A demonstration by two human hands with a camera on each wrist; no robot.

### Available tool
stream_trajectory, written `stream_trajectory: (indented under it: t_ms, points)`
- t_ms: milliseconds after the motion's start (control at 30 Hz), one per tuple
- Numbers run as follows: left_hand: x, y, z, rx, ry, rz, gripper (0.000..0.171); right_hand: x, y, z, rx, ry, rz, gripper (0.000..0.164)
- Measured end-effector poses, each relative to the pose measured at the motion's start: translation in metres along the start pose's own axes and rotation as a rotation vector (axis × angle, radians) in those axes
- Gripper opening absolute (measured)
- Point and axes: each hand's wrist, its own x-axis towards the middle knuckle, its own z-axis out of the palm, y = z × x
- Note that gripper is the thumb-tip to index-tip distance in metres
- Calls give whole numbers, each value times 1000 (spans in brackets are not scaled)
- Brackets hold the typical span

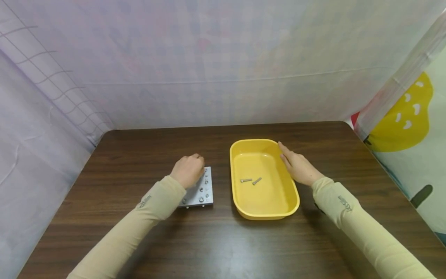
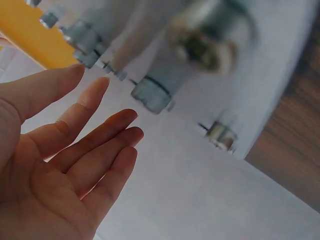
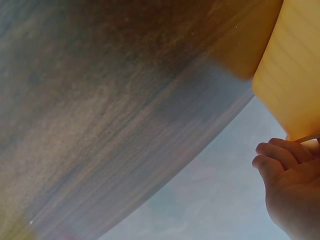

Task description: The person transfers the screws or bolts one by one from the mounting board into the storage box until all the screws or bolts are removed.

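Note:
In the head view my left hand is over a silver metal plate with several screws set in it. The left wrist view shows the thumb and index fingertips of that hand apart, right by small screw heads, the other fingers loosely bent. My right hand rests at the right rim of a yellow plastic basin, fingers laid along its edge. Two loose screws lie on the basin floor. In the right wrist view, bent fingertips of the right hand meet the basin's edge.
Both things stand on a dark wood-grain table, the plate left of the basin with a narrow strip of table between. A pale curtain hangs behind the table's far edge, and patterned cloth hangs at the right.

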Motion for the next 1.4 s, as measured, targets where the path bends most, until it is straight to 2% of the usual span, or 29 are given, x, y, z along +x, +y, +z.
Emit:
stream_trajectory:
  t_ms: [600,1100,1400]
  points:
    - [5,6,1,28,-31,1,13,0,0,1,-1,10,-8,53]
    - [11,9,-1,89,-81,30,13,1,1,1,3,7,-1,53]
    - [13,10,-2,129,-93,76,15,0,-1,1,7,-1,5,53]
